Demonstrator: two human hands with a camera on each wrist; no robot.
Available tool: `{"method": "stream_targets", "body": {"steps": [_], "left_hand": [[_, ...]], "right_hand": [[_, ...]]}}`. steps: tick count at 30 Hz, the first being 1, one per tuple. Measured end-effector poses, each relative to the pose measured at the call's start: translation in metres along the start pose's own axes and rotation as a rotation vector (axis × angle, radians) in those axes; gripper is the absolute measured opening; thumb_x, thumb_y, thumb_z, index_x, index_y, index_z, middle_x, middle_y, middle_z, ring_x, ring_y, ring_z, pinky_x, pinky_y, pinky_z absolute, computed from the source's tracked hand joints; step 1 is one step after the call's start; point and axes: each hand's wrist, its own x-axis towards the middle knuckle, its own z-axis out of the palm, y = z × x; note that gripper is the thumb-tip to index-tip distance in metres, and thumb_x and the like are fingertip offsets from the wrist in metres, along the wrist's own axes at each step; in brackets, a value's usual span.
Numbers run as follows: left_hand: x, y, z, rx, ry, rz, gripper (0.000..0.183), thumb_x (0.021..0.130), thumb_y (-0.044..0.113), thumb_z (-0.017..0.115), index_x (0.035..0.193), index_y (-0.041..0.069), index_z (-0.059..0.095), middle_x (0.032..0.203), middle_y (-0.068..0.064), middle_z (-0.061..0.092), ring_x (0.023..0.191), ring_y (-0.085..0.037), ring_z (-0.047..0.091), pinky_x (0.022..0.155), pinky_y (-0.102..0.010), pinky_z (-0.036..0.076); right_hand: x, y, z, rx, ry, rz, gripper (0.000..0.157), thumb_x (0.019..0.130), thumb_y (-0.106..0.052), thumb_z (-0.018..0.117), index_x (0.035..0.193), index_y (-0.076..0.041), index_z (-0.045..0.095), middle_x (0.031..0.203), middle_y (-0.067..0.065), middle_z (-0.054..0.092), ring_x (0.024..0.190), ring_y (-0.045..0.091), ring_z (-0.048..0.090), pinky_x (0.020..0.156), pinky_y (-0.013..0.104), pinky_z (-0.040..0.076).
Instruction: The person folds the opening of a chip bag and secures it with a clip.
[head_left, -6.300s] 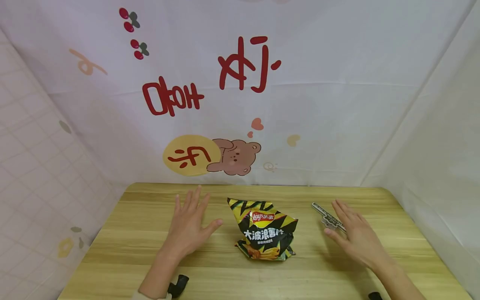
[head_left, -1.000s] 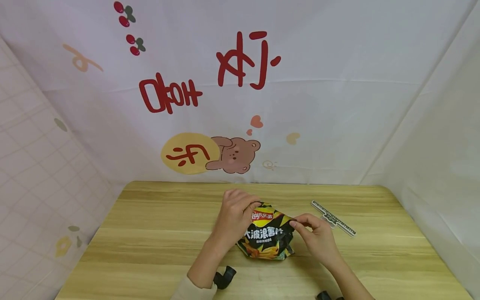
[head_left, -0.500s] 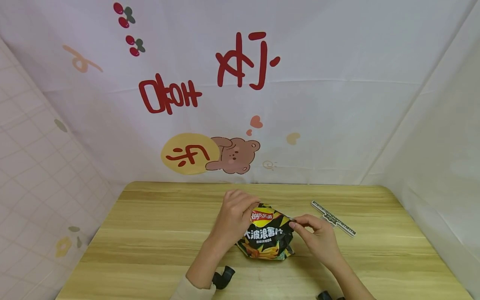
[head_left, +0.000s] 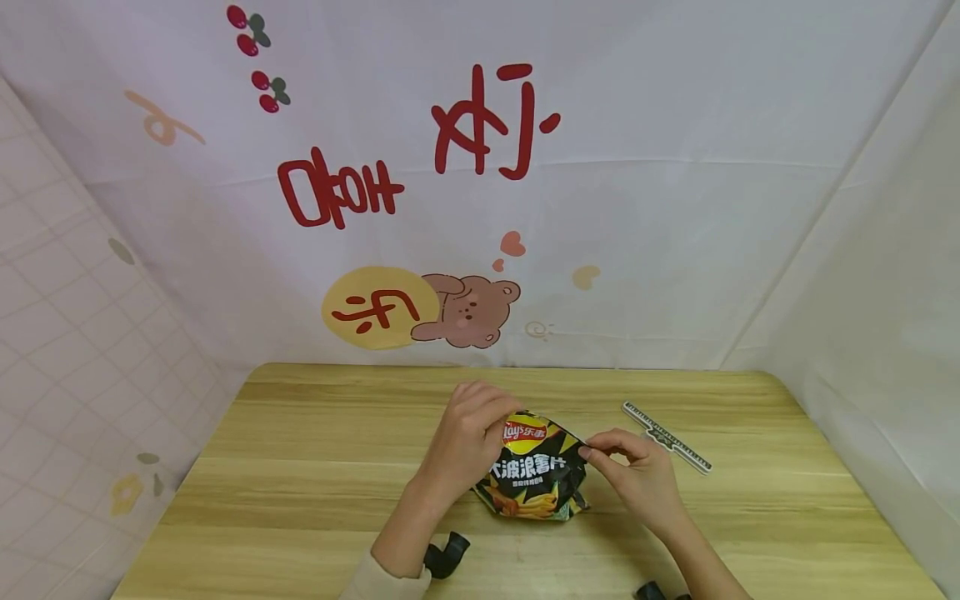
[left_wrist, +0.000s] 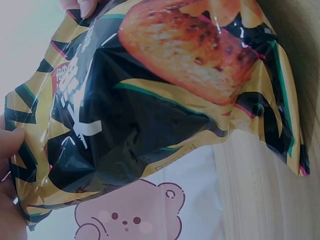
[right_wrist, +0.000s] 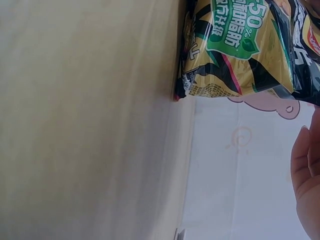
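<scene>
A black and yellow Lay's potato chip bag [head_left: 531, 479] stands on the table in the middle of the head view. My left hand [head_left: 463, 433] grips its upper left corner with curled fingers. At the upper right corner, my right hand [head_left: 636, 479] pinches the top edge between thumb and fingers. The edge looks folded over and runs straight between the hands. In the left wrist view the chip bag [left_wrist: 150, 110] fills most of the picture; the left fingers [left_wrist: 10, 145] hold its edge. The right wrist view shows the chip bag's lower side [right_wrist: 230, 50] and part of my right hand [right_wrist: 307, 170].
A long white clip with ruler-like markings [head_left: 686, 452] lies just right of my right hand. Black wrist mounts [head_left: 447, 556] hang at the forearms. The wooden table [head_left: 300, 483] meets a white printed cloth [head_left: 637, 208] at the back and sides.
Both hands, earlier apart and open beside the bag, now hold its top corners. Over the last second the top edge has dropped slightly and been turned down; the clip stays put.
</scene>
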Motion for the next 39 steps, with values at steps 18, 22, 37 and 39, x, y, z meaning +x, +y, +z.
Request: {"method": "stream_targets", "body": {"steps": [18,22,37,39], "left_hand": [[-0.0013,0.0020,0.0028,-0.025,0.008,0.005,0.009,0.087,0.014,0.079,0.095,0.010,0.079,0.095,0.002,0.076,0.097,-0.016,0.067,0.096,-0.038,0.049],[-0.0004,0.0025,0.0043,-0.004,0.000,-0.009,0.010,0.090,0.019,0.083,0.092,0.012,0.077,0.093,0.003,0.075,0.095,-0.015,0.067,0.097,-0.037,0.049],[-0.0006,0.0015,-0.0001,0.117,-0.017,-0.027,0.015,0.090,0.020,0.082,0.101,0.010,0.079,0.099,0.000,0.077,0.100,-0.018,0.068,0.095,-0.042,0.049],[-0.0012,0.0007,-0.0009,0.121,-0.034,-0.053,0.015,0.090,0.021,0.082,0.102,0.011,0.079,0.100,0.001,0.077,0.102,-0.018,0.068,0.097,-0.042,0.048]], "right_hand": [[-0.0045,0.0028,-0.0044,0.098,-0.067,-0.081,0.031,0.083,0.017,0.076,0.098,-0.011,0.078,0.088,0.003,0.075,0.082,0.010,0.068,0.078,0.021,0.054],[-0.0035,0.0013,-0.0040,0.089,-0.063,-0.091,0.029,0.089,0.015,0.070,0.096,-0.011,0.078,0.088,0.005,0.075,0.081,0.010,0.067,0.075,0.021,0.053],[-0.0024,-0.0046,0.0031,-0.028,-0.063,0.059,0.015,0.091,-0.004,0.080,0.095,-0.018,0.080,0.087,-0.007,0.076,0.076,0.009,0.068,0.070,0.027,0.054],[-0.0021,-0.0047,0.0029,-0.031,-0.072,0.050,0.015,0.092,-0.004,0.080,0.097,-0.018,0.081,0.088,-0.007,0.076,0.078,0.008,0.068,0.070,0.026,0.054]]}}
